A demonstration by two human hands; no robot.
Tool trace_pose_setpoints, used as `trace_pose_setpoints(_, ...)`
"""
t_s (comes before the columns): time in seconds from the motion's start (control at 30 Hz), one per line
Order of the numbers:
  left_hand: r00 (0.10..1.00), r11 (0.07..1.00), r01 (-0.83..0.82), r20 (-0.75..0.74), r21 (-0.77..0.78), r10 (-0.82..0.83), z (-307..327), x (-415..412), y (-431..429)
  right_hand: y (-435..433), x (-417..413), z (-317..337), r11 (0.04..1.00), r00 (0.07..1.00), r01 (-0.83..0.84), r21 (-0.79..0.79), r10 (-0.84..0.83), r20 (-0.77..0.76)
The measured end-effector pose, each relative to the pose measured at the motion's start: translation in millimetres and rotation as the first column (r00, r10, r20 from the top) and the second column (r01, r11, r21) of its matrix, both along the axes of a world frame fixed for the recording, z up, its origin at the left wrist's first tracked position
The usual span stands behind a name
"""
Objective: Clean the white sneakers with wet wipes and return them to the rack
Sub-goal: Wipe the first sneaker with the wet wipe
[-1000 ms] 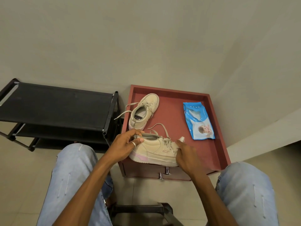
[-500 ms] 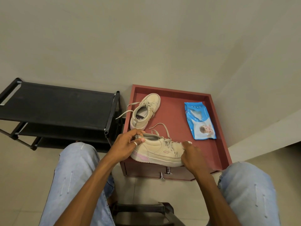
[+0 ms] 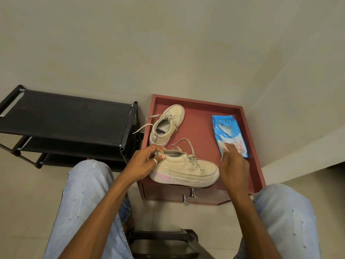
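Two white sneakers sit on a red cabinet top (image 3: pixel 201 128). The near sneaker (image 3: pixel 186 170) lies side-on with a pink heel patch, toe to the right. My left hand (image 3: pixel 144 162) grips its heel collar. The far sneaker (image 3: pixel 167 125) stands behind it, laces trailing left. My right hand (image 3: pixel 232 165) is just right of the near sneaker's toe and pinches a white wet wipe (image 3: pixel 223 146) by the blue wipes pack (image 3: pixel 226 131).
A black shoe rack (image 3: pixel 65 118) with several shelves stands left of the cabinet. Walls close in behind and to the right. My knees in light jeans flank the cabinet front with its two metal knobs (image 3: pixel 189 195). A dark stool edge (image 3: pixel 162 238) shows below.
My right hand left the near sneaker's laces and toe and moved right to the wipes pack, with a wipe now between its fingers. My left hand kept its hold on the heel.
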State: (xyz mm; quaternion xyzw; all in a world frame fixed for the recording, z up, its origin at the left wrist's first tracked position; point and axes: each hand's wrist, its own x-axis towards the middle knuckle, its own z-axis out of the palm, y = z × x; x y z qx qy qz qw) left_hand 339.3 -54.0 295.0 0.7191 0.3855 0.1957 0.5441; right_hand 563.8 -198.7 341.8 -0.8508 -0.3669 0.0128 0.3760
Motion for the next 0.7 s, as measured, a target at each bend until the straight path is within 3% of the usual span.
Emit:
trace_pose_setpoints(0.07, 1.000, 1.000, 0.003, -0.007, -0.004, -0.003, -0.2, -0.5, -0.2, 0.4, -0.8, -14.4, 0.982, 0.974, -0.145, -0.124, 0.164, 0.157)
trace_pose_setpoints(0.13, 1.000, 1.000, 0.000, -0.011, -0.002, 0.000, -0.5, -0.7, -0.5, -2.4, -4.5, -30.4, 0.894, 0.939, -0.297, -0.336, 0.336, 0.065)
trace_pose_setpoints(0.2, 1.000, 1.000, -0.001, -0.017, -0.004, 0.001, -0.7, -1.0, -0.4, -7.5, -8.5, -36.8, 0.825, 0.918, -0.378, -0.420, 0.393, -0.055)
trace_pose_setpoints(0.4, 1.000, 1.000, 0.014, -0.027, 0.008, -0.013, -1.7, -1.6, 0.2, -8.7, 4.6, -40.5, 0.788, 0.953, -0.267, -0.555, 0.301, -0.032)
trace_pose_setpoints(0.53, 1.000, 1.000, 0.005, -0.030, 0.011, -0.005, -2.1, -2.4, 0.6, -7.1, -9.5, -40.2, 0.762, 0.883, -0.429, -0.485, 0.466, -0.050)
trace_pose_setpoints(0.63, 0.999, 1.000, 0.000, -0.032, 0.008, 0.000, -0.6, -1.3, -1.1, -6.9, 0.5, -40.0, 0.788, 0.940, -0.305, -0.534, 0.340, -0.035)
trace_pose_setpoints(0.7, 0.999, 1.000, -0.008, -0.035, 0.005, 0.008, 0.7, -1.9, -2.0, -5.8, -5.2, -38.9, 0.759, 0.923, -0.315, -0.569, 0.384, 0.001)
